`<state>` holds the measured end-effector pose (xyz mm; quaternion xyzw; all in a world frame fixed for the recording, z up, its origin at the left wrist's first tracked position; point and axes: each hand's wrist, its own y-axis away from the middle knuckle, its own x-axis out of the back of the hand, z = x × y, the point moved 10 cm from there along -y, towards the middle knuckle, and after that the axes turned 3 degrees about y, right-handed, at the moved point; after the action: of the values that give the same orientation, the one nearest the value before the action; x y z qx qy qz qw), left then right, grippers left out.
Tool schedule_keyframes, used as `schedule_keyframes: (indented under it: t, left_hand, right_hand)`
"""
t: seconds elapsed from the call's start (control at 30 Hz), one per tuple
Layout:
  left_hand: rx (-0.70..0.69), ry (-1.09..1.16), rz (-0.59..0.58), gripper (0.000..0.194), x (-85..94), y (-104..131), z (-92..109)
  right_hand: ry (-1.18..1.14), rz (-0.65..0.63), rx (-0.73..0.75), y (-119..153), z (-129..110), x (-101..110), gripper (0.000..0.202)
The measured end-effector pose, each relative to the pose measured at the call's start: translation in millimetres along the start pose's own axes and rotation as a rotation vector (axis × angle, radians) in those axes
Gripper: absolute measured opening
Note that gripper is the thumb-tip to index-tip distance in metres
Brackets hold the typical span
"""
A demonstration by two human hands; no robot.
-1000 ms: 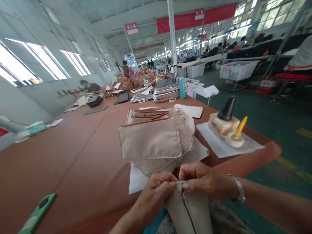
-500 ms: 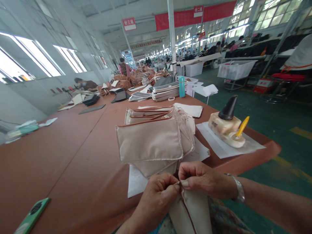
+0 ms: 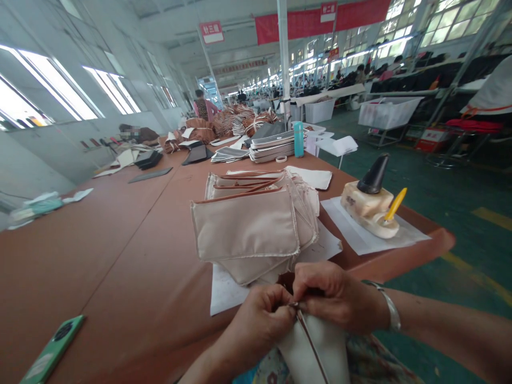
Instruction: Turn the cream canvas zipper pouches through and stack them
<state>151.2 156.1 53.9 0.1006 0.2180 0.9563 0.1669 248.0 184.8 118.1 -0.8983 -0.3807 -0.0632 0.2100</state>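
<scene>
Both hands meet at the front edge of the table, over my lap. A beige fabric pouch [image 3: 320,346] with a brown-edged seam hangs down between them. My left hand [image 3: 266,314] pinches the upper end of that seam between thumb and fingers. Right against it, my right hand [image 3: 340,296], with a silver bracelet at the wrist, pinches the same end from the other side. A bit of brown material shows behind the fingertips. Just beyond lies a stack of similar beige pouches [image 3: 246,224] with brown trim, resting partly on white paper [image 3: 226,290].
On the right corner, a block-like holder [image 3: 366,208] bears a black cone [image 3: 374,175] and a yellow-handled tool [image 3: 396,204]. A green phone [image 3: 54,346] lies at the left front. Farther back are stacked panels [image 3: 276,146], a turquoise bottle [image 3: 298,140] and brown bundles [image 3: 236,121]. Other people work beyond.
My fingers stay at the seam's end, and the right hand has curled a little more. Brown material now shows behind the fingertips. The view has shifted slightly.
</scene>
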Motion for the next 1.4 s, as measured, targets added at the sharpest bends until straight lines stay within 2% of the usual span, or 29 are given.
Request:
schedule_keyframes:
  t: [0.07,0.2,0.3,0.4,0.47,0.57,0.63,0.67,0.77,0.87,0.93,1.13,1.27,1.33,1.4]
  left_hand:
    - [0.004,0.141,-0.008,0.01,-4.0,5,0]
    - [-0.006,0.383,-0.009,0.019,-10.6,12,4]
    - [0.018,0.369,-0.021,0.032,-17.0,12,3]
    - [-0.004,0.272,-0.003,0.033,-19.4,12,7]
    - [-0.036,0.186,0.024,0.03,-18.9,14,14]
    - [-0.076,0.037,0.075,0.023,-16.6,18,25]
    - [-0.1,-0.063,0.104,0.018,-15.8,20,32]
    - [-0.114,-0.101,0.115,0.016,-15.6,21,34]
    - [-0.164,-0.173,0.151,0.011,-14.7,21,42]
    - [-0.181,-0.201,0.172,0.011,-13.4,20,44]
    - [-0.166,-0.181,0.155,0.013,-14.4,19,42]
    - [-0.173,-0.126,0.161,0.013,-14.9,19,39]
    - [-0.222,-0.204,0.218,0.014,-13.9,17,44]
    - [-0.248,-0.264,0.258,0.017,-12.1,18,48]
    - [-0.238,-0.263,0.242,0.018,-12.4,20,49]
  right_hand:
    - [0.129,-0.027,0.175,8,-15,-2,0.01]
    - [0.474,-0.064,0.294,23,-18,-8,0.016]
    - [0.644,-0.11,0.362,31,-20,-14,0.018]
    - [0.579,-0.131,0.387,37,-27,-14,0.014]
    - [0.341,-0.102,0.296,37,-28,-5,0.011]
    - [-0.073,0.0,-0.06,34,-5,15,0.021]
    - [-0.155,-0.029,-0.234,33,8,17,0.032]
    - [-0.147,-0.083,-0.261,31,8,16,0.036]
    - [-0.086,-0.26,-0.246,22,5,12,0.038]
    - [-0.074,-0.344,-0.209,19,3,8,0.034]
    - [-0.043,-0.337,-0.182,21,4,5,0.033]
    - [0.128,-0.172,-0.026,26,2,7,0.024]
    - [0.026,-0.242,-0.09,21,-1,7,0.035]
    - [0.055,-0.261,-0.112,16,-4,8,0.03]
    - [0.067,-0.291,-0.178,15,0,6,0.023]
